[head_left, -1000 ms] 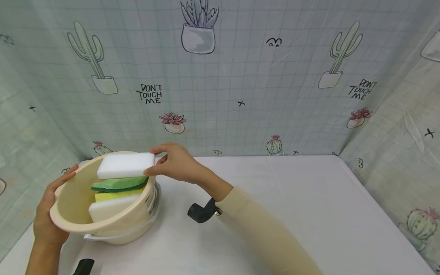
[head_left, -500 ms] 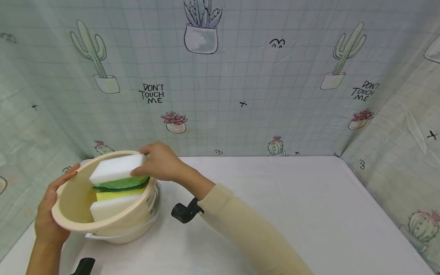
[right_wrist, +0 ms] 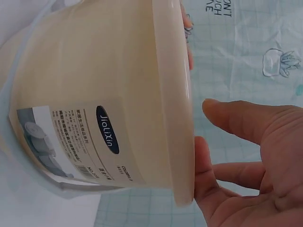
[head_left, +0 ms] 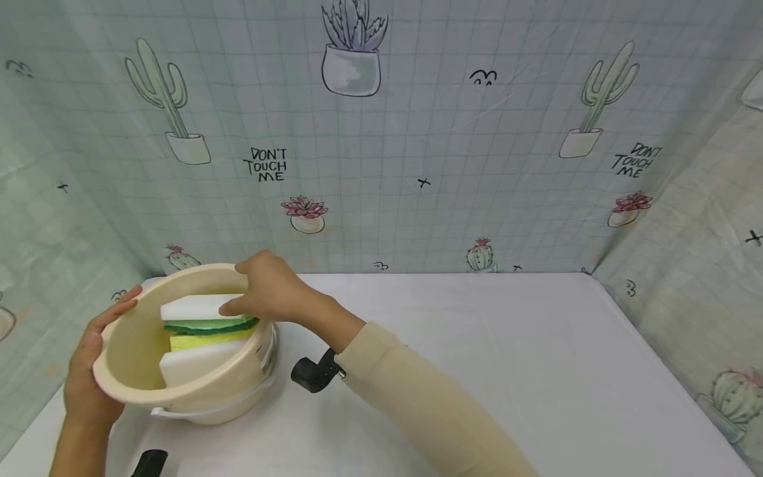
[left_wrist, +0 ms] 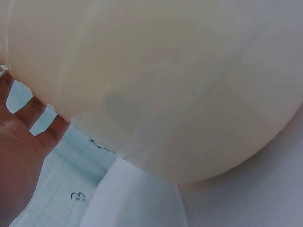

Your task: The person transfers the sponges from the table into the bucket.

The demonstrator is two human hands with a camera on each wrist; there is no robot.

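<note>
In the head view, a cream plastic bucket (head_left: 134,396) is tilted, its mouth towards the camera. My left hand (head_left: 89,374) grips its left rim, its fingertips at the lip. Inside sit a white foam sponge (head_left: 191,307), a green sponge (head_left: 208,325) with a darker green edge, a yellow sponge (head_left: 199,340) and another white sponge (head_left: 197,362), stacked. My right hand (head_left: 274,288) is over the right rim, its thumb overlapping the upper white sponge. In the right wrist view, the thumb and fingers (right_wrist: 203,163) stand spread, with nothing seen between them.
The bucket stands at the left of a white-covered table (head_left: 465,371). A cactus-print curtain (head_left: 381,146) hangs behind and at both sides. The bucket's pale handle (head_left: 208,405) hangs at its front. A black wrist camera mount (head_left: 312,374) juts from the right wrist.
The upper white sponge has gone down from the bucket's rim onto the green sponge. My right hand moved left with it, and its thumb and fingers have spread. The left hand keeps its grip.
</note>
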